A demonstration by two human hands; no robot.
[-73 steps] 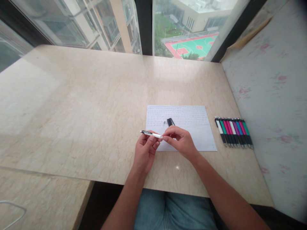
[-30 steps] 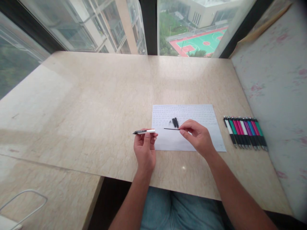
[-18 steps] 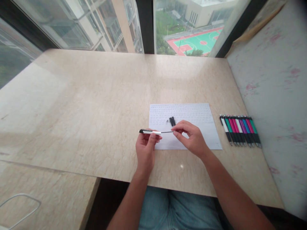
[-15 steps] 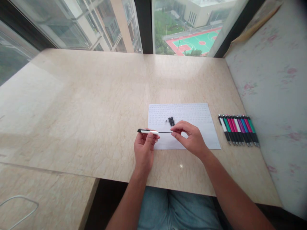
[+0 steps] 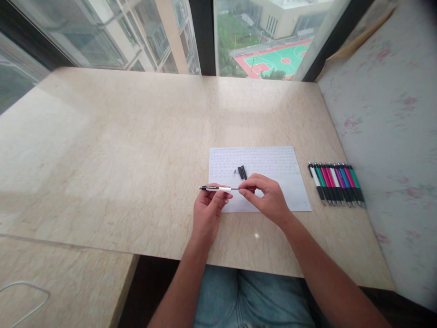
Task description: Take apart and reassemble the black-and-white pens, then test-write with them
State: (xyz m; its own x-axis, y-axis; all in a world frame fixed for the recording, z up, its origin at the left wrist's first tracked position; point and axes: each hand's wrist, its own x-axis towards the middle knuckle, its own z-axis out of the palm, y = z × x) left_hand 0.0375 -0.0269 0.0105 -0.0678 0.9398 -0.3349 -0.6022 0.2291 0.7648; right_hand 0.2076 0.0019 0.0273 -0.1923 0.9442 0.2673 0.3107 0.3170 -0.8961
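Note:
My left hand (image 5: pixel 209 209) is closed around a black-and-white pen barrel (image 5: pixel 223 189), held level over the near left edge of the paper. A thin dark ink refill (image 5: pixel 235 188) sticks out of the barrel's right end. My right hand (image 5: pixel 264 196) pinches the refill's far end between thumb and fingertips; its tip is hidden by the fingers. Just beyond the hands, two black pen parts (image 5: pixel 242 172) and a tiny metallic piece (image 5: pixel 235 171) lie on the white sheet of paper (image 5: pixel 283 182), which has rows of handwriting on its far half.
A row of several colourful pens (image 5: pixel 336 184) lies right of the paper, near the floral wall (image 5: pixel 385 114). Windows border the far side of the marble-look surface (image 5: pixel 119 159). A white cable (image 5: pixel 37 287) rests at the lower left.
My hands have come closer together, and a shorter length of refill shows between the barrel and my right fingers. The camera view has shifted slightly.

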